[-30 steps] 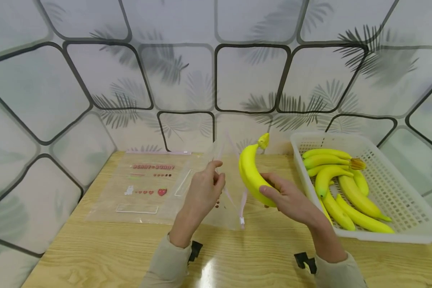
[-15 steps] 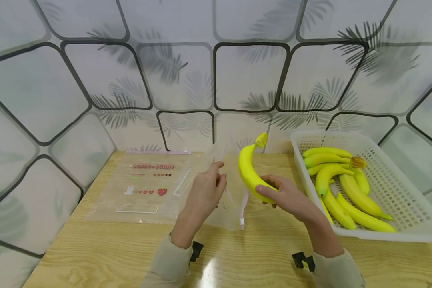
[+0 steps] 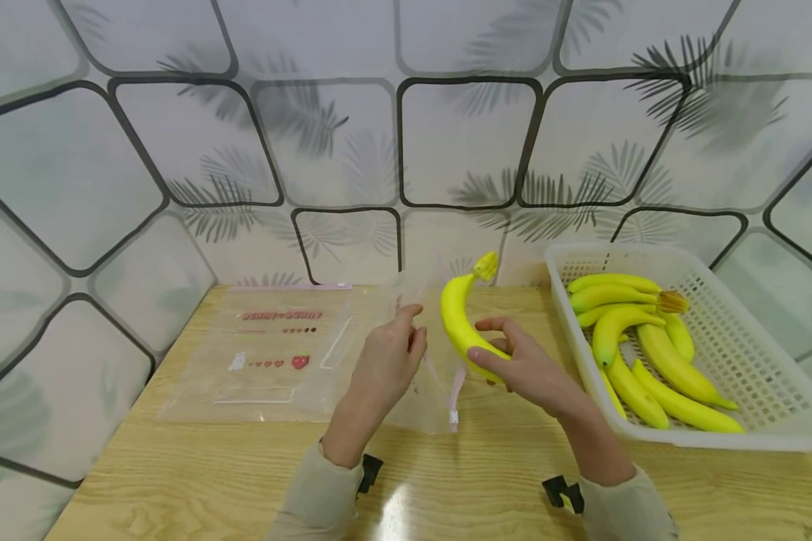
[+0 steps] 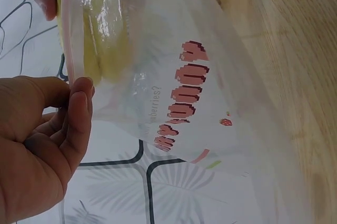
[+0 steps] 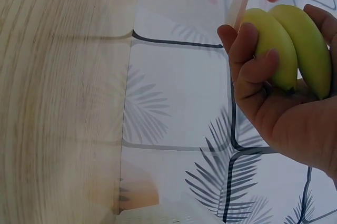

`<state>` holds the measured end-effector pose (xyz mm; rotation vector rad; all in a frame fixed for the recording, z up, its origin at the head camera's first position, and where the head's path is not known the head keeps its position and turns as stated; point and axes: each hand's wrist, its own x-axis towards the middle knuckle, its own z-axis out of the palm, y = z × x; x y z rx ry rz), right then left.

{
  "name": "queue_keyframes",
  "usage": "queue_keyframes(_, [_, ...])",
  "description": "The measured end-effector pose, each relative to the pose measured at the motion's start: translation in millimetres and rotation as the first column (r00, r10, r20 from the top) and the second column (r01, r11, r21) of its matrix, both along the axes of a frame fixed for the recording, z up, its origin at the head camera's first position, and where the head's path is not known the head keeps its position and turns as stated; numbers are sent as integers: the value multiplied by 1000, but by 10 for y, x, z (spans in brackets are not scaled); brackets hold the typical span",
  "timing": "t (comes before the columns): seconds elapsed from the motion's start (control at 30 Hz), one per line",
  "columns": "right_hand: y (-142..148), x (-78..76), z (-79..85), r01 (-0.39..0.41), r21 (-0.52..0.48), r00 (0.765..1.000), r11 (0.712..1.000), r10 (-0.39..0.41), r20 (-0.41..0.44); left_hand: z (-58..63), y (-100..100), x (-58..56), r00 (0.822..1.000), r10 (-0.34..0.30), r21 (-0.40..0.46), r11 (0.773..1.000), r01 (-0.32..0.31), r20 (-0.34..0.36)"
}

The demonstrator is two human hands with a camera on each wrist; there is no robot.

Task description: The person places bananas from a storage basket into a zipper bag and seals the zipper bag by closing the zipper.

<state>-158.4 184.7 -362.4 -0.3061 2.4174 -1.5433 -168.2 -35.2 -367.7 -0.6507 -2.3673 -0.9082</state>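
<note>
My left hand pinches the rim of a clear zip bag with red printed letters, thumb against fingertips. The bag stands up from the table with its pink zip strip spread apart. In my right hand is a small bunch of yellow bananas, gripped near the lower ends with the stem end pointing up. Two bananas show side by side in the right wrist view. The bunch is right at the bag's mouth, and in the left wrist view its yellow shows through the film.
A white perforated basket stands at the right with several bananas in it. Another clear printed bag lies flat on the wooden table at the left. A patterned wall rises behind the table.
My right hand has moved slightly left with the bananas, closer to the bag's mouth. The left hand stays almost still on the bag's rim.
</note>
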Motion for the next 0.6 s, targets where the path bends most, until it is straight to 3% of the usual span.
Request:
queue_keyframes(0.17, [19, -1, -17, -14, 51, 999, 999, 16, -41, 4, 2, 4, 1000, -13, 8, 1000, 13, -1])
queue_keyframes(0.4, [101, 1, -14, -102, 72, 989, 992, 110, -101, 7, 15, 8, 999, -34, -20, 999, 34, -13])
queue_keyframes(0.6, [151, -5, 9, -163, 80, 981, 983, 170, -95, 6, 29, 25, 999, -29, -56, 998, 28, -20])
